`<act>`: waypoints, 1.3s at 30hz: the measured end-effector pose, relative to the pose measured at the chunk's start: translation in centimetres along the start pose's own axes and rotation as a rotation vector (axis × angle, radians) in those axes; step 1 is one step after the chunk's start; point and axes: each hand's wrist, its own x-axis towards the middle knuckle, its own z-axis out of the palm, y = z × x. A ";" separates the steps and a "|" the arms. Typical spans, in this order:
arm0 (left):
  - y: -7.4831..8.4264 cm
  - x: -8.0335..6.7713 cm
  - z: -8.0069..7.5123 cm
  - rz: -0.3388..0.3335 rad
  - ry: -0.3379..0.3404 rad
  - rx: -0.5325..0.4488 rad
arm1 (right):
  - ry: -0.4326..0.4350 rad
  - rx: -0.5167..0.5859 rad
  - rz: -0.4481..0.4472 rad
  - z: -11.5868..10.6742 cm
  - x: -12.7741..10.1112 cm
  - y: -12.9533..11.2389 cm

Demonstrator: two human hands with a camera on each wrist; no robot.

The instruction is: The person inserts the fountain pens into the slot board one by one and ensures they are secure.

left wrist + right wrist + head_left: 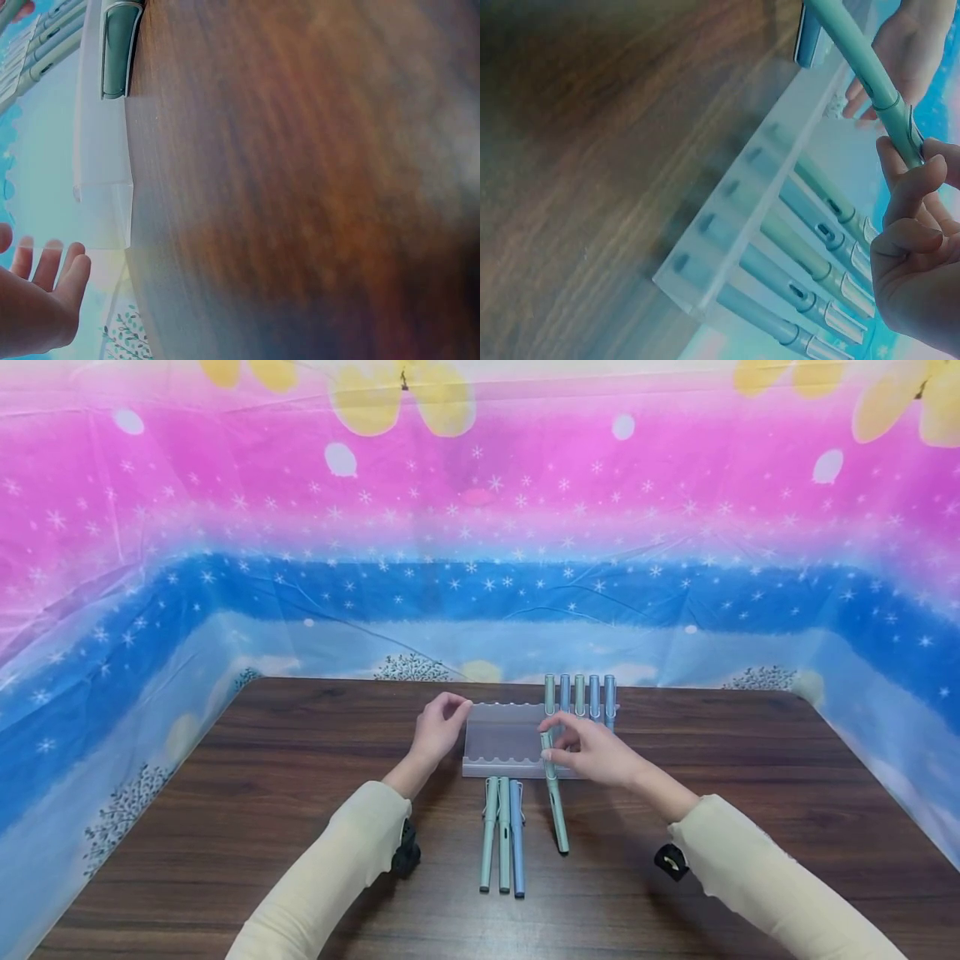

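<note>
Your right hand (600,756) pinched a pale green pen (555,802) near its upper end between thumb and fingertips, the pen slanting down toward you with its lower tip on the tabletop (300,827), just in front of the clear plastic pen tray (502,739). Your left hand (438,727) held the tray's far left corner with curled fingers. Five pens (580,697) lay side by side in the tray's right-hand grooves, their ends sticking out past its far edge. Three more pens (503,835) lay parallel and touching on the tabletop, just in front of the tray and left of the held pen.
</note>
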 end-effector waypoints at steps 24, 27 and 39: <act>0.0 0.0 0.0 0.012 0.008 0.004 | 0.248 -0.026 0.016 -2.3 2.9 -0.7; 0.0 0.0 0.0 0.009 0.008 0.004 | 0.265 -0.016 0.016 -2.5 3.2 -0.8; 0.0 0.0 0.0 0.011 0.016 0.003 | 0.423 -0.055 -0.107 -2.3 3.8 0.0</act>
